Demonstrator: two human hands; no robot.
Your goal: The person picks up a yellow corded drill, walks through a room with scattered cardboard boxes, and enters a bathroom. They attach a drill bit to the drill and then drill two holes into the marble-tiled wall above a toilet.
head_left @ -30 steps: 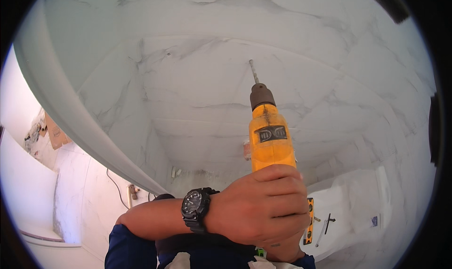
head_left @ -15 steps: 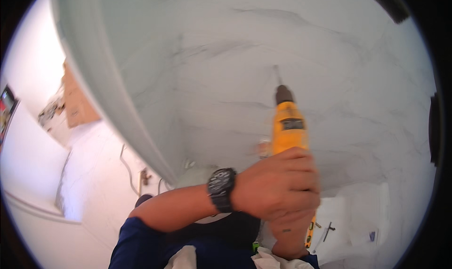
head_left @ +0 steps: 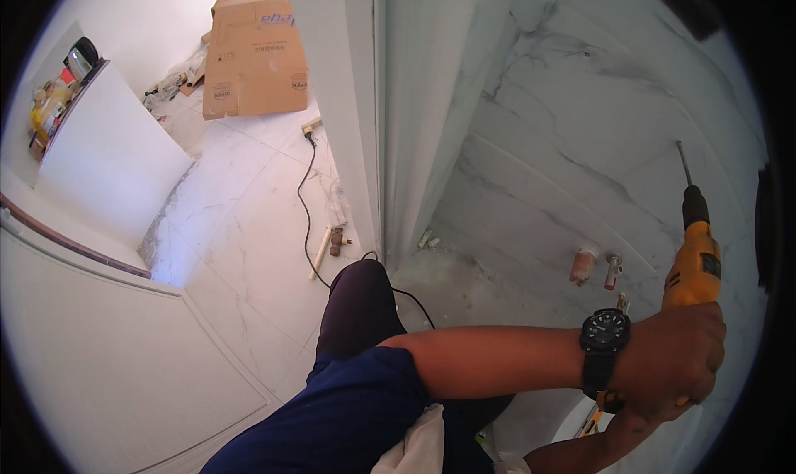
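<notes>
A yellow and black power drill (head_left: 692, 275) points up along the marbled wall at the right, a long bit (head_left: 684, 164) in its chuck. Whether the bit's tip touches the wall, I cannot tell. My left hand (head_left: 681, 350), a black watch on its wrist, is closed over the back of the drill. Under it, my right hand (head_left: 651, 412) comes up from below to the drill's handle, its fingers largely hidden. Behind my forearms a yellow spirit level (head_left: 590, 422) shows in part.
From the wall stick out an orange pipe plug (head_left: 583, 265) and a metal valve (head_left: 613, 271). A pale door frame (head_left: 348, 101) stands left of it. Beyond are a cardboard box (head_left: 253, 51), a black cord (head_left: 304, 200) and a brass fitting (head_left: 336, 242) on the floor.
The view has swung left, bringing more of the box, floor and cord in. The drill now appears farther right, with both hands still at it.
</notes>
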